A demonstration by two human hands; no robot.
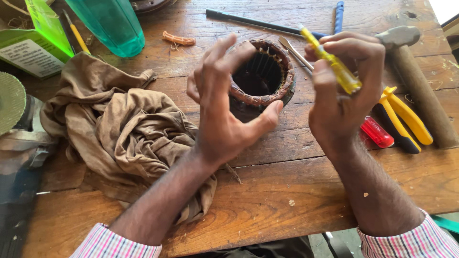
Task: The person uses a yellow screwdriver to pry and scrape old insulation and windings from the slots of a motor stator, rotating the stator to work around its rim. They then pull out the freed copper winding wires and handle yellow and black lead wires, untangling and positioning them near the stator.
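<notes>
A round motor stator (264,76) with copper-brown windings stands on the wooden table (287,191). My left hand (224,105) hovers at its near left side, fingers spread and curved around it, thumb close to the front rim; whether it touches is unclear. My right hand (342,91) is raised just right of the stator and grips a yellow-handled screwdriver (334,64), handle pointing up and left.
A crumpled brown cloth (124,129) lies left. Green bottle (112,24) and green box (33,43) stand at the back left. Hammer (420,86), yellow-handled pliers (404,117), a red tool (377,132) and other tools lie right. A grinder (14,124) sits at the left edge.
</notes>
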